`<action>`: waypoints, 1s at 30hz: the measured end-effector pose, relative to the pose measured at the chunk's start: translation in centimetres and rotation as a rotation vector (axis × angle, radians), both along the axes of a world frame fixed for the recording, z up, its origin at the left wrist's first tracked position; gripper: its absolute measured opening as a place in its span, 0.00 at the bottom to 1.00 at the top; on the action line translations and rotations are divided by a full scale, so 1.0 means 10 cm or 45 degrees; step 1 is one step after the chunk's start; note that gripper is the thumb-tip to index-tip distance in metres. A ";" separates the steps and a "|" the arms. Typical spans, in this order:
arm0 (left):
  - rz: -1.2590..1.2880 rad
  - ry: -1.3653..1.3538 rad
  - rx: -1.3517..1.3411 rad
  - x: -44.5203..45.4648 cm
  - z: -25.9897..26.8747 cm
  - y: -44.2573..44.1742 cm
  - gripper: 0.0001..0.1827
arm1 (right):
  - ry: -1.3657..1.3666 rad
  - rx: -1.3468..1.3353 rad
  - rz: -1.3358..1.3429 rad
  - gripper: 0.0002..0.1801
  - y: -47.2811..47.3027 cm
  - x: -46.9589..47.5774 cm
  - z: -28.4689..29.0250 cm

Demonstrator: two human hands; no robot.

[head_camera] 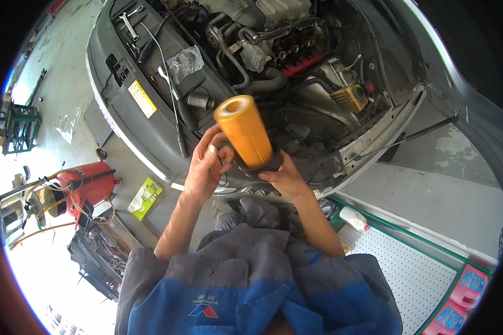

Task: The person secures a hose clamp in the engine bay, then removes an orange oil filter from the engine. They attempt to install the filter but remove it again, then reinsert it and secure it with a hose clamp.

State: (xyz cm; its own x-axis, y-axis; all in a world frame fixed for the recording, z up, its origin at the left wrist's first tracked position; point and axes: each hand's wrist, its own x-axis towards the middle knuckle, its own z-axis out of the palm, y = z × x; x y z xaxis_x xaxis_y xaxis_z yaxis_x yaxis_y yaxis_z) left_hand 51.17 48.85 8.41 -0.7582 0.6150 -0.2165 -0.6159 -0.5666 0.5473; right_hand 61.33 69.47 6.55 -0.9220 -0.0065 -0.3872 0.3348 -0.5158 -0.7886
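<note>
In my right hand (pixel 286 178) is a dark filter housing cap (pixel 272 164); its lower part is hidden by my fingers. A yellow-orange pleated oil filter cartridge (pixel 247 134) stands tilted in the cap, its round end with a central hole facing up. My left hand (pixel 209 157) is just left of the cartridge, fingers curled and thumb bent against them. Below those fingers a thin dark curved line shows, and I cannot tell whether they pinch it. Both hands are above the front edge of an open engine bay (pixel 293 125).
On the front panel lie a ratchet wrench (pixel 174 100), a combination wrench (pixel 129 26), a metal socket (pixel 200 101) and a clear plastic bag (pixel 186 63). A gas strut (pixel 415 136) rises at right. A red tank (pixel 88 186) and green box (pixel 145 198) are left; a perforated cart top (pixel 385 259) is right.
</note>
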 end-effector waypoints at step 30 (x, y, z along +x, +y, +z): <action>0.372 -0.556 0.276 0.35 -0.36 -0.69 0.30 | 0.209 1.738 0.030 0.50 -0.21 -0.66 -0.08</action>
